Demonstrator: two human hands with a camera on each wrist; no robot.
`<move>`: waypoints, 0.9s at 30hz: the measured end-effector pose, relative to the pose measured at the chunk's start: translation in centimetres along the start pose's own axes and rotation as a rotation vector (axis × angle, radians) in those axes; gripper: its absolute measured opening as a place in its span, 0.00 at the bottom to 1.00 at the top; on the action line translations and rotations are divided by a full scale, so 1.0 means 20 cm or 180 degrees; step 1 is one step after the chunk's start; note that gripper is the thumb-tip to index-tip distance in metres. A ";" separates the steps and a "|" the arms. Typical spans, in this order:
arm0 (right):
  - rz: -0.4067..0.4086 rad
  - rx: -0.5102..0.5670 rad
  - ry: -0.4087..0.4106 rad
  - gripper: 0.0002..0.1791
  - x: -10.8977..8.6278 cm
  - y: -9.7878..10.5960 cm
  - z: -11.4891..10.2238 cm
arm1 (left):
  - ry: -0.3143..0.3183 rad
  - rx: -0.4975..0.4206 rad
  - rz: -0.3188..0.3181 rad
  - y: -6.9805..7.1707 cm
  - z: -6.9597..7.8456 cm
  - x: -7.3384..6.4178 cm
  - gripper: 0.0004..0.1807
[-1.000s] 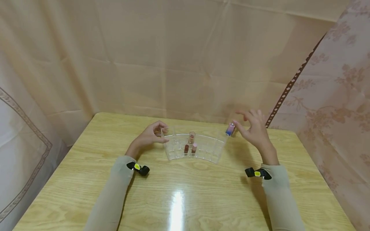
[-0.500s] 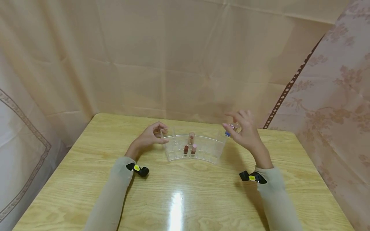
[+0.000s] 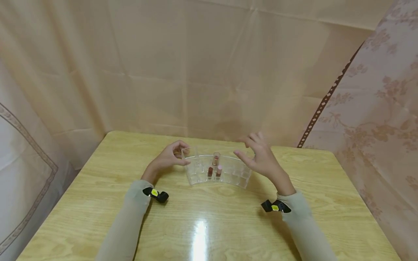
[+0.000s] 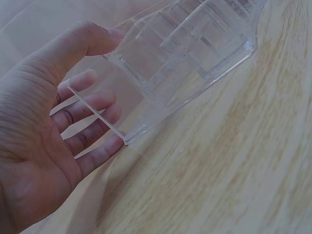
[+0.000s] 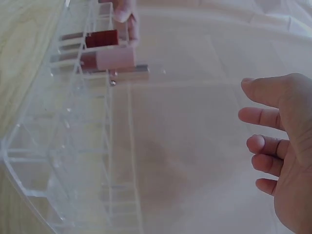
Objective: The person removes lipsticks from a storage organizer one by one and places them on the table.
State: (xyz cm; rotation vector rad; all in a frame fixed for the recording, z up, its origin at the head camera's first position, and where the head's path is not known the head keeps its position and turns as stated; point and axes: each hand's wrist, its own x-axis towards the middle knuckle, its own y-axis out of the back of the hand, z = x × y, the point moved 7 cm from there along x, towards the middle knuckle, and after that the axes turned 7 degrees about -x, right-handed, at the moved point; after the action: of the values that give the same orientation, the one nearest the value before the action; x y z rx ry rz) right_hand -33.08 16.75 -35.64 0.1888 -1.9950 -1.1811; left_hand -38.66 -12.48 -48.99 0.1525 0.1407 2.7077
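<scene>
A clear, curved lipstick organizer with stepped compartments stands on the table. My left hand grips its left end, thumb on the near edge and fingers behind the side wall. Three lipsticks sit upright in its middle: one dark red, one with a pink cap, and behind them one with a clear cap. Over the organizer's right end, my right hand is raised with fingers spread. Nothing shows between its thumb and fingers in the right wrist view.
The wooden table carries a bright light reflection near its front. A beige curtain hangs right behind the back edge, and a floral cloth hangs at the right.
My right hand has moved left, from beside a pink-and-blue lipstick to above the organizer's right end. That lipstick is now out of sight. My left hand has kept its hold.
</scene>
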 end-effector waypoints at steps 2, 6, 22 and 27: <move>0.0002 0.0013 0.0062 0.19 -0.01 -0.02 -0.01 | -0.0001 -0.0020 0.0004 0.00 0.00 -0.01 0.31; 0.0017 0.0073 0.0194 0.19 0.00 -0.06 -0.04 | -0.0029 -0.0010 0.0011 0.00 0.00 -0.01 0.31; -0.0412 0.0006 0.0425 0.17 -0.05 -0.22 -0.11 | 0.0007 -0.0048 0.0000 -0.01 0.00 -0.01 0.31; -0.0410 -0.0190 0.0527 0.16 -0.05 -0.25 -0.13 | 0.0002 -0.0024 0.0008 -0.01 0.00 0.00 0.31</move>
State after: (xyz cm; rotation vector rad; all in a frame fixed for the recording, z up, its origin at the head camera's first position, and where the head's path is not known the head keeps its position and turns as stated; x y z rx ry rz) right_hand -31.95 12.69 -39.58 0.3773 -1.8232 -1.2619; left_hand -38.52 -12.40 -48.99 0.1498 0.1307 2.7104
